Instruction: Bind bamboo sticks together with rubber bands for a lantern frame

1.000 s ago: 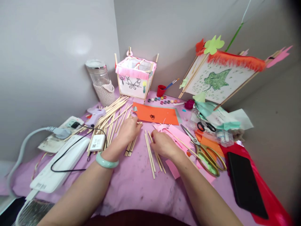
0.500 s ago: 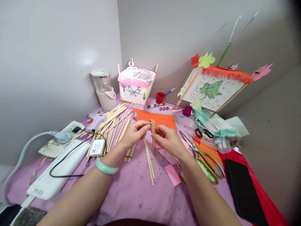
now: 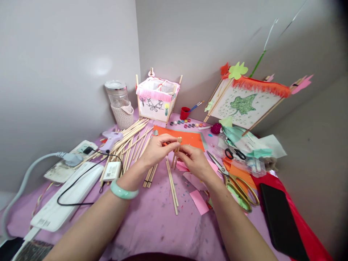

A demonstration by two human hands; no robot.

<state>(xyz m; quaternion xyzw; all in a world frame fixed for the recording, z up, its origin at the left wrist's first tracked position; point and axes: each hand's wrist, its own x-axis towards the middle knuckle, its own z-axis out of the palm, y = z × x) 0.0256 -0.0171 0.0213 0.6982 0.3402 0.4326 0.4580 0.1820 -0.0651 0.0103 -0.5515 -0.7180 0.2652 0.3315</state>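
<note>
My left hand [image 3: 162, 148] and my right hand [image 3: 192, 158] meet over the middle of the table, both closed around a small set of wooden sticks [image 3: 175, 159]. The sticks' tops poke out just above my fingers, and their lower ends show beneath. What binds them, if anything, is hidden by my fingers. Two loose wooden sticks [image 3: 172, 188] lie on the cloth in front of my hands. To the left rests a bundle of sticks [image 3: 149, 177] with a dark tie near its end. Behind my hands lies an orange sheet [image 3: 191, 138].
Many sticks [image 3: 130, 136], a purple glue gun [image 3: 111, 140] and a white power strip [image 3: 67, 195] occupy the left. Gold-handled scissors [image 3: 241, 188], pink paper scraps [image 3: 199, 202] and a black phone [image 3: 282, 221] lie right. Two paper lanterns, one white and pink [image 3: 154, 103], stand behind.
The sticks have tilted and shifted slightly right. My left hand has moved over to grip them near the top, its fingers now covering more of them.
</note>
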